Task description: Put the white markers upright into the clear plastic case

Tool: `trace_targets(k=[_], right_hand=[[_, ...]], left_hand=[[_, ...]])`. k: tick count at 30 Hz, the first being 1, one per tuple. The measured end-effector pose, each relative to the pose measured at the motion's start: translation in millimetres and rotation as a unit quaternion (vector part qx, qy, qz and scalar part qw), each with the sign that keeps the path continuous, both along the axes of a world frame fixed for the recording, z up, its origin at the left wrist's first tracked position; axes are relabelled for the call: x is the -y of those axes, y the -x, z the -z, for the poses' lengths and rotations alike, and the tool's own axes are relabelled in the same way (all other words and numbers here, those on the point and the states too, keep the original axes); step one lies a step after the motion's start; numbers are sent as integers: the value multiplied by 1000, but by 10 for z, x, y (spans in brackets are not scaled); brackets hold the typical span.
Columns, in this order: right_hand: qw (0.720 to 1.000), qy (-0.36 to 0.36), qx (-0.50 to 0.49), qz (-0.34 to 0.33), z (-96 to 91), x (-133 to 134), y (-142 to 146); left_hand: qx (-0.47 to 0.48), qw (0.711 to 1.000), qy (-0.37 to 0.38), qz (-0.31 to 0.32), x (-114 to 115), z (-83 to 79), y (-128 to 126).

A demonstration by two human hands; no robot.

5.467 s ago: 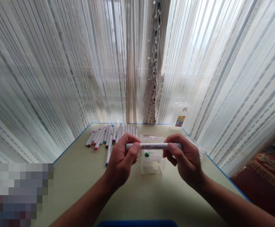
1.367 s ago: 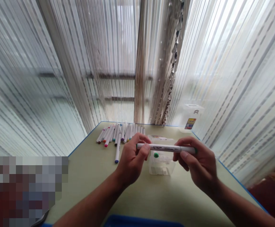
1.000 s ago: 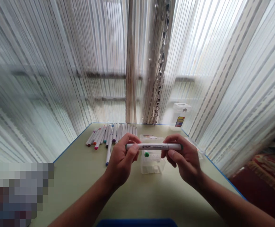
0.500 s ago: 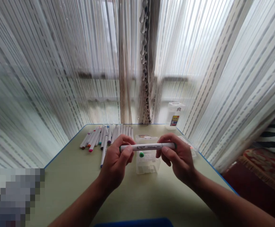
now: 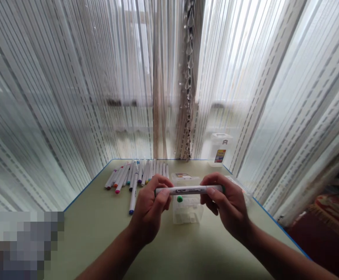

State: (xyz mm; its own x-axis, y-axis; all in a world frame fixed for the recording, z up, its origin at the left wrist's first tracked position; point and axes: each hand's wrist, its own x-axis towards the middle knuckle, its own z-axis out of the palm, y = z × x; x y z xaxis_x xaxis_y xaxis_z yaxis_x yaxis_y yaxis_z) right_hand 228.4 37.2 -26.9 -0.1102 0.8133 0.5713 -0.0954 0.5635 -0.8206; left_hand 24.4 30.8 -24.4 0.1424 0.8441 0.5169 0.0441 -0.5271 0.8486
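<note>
A white marker [image 5: 190, 190] with dark green ends is held level above the table. My left hand [image 5: 153, 204] pinches its left end between thumb and fingers. At the other end, my right hand [image 5: 226, 200] grips it the same way. Below and behind the marker stands a clear plastic case [image 5: 188, 214], partly covered by the marker and my hands. A green marker end [image 5: 180, 198] shows inside that case. Left of my left hand lies a marker with a blue end [image 5: 132, 200], apart from the hand.
Many white markers with coloured ends [image 5: 123, 177] lie in a row at the back left of the green table [image 5: 99, 233]. A clear box with a label [image 5: 220, 153] stands at the back right corner. Clear plastic packaging [image 5: 239, 186] lies behind my right hand. Striped curtains [image 5: 128, 77] hang behind.
The whole view has shifted, so everything appears slightly lower and further right. Both hands keep the same hold on the marker. The blue edge at the bottom has left the picture.
</note>
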Motion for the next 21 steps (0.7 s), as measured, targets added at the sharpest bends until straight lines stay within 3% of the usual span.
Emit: trace_targets(k=[5, 9, 14, 21], right_hand=[[1000, -13, 14, 12, 1, 10, -10], [1000, 18, -8, 15, -31, 13, 19], [997, 56, -51, -21, -74, 27, 40], [998, 27, -48, -12, 15, 8, -4]], left_hand=[[-5, 1000, 5, -5, -11, -8, 6], [-30, 999, 6, -7, -2, -13, 21], [7, 1000, -5, 30, 19, -23, 22], [33, 999, -3, 44, 7, 23, 30]])
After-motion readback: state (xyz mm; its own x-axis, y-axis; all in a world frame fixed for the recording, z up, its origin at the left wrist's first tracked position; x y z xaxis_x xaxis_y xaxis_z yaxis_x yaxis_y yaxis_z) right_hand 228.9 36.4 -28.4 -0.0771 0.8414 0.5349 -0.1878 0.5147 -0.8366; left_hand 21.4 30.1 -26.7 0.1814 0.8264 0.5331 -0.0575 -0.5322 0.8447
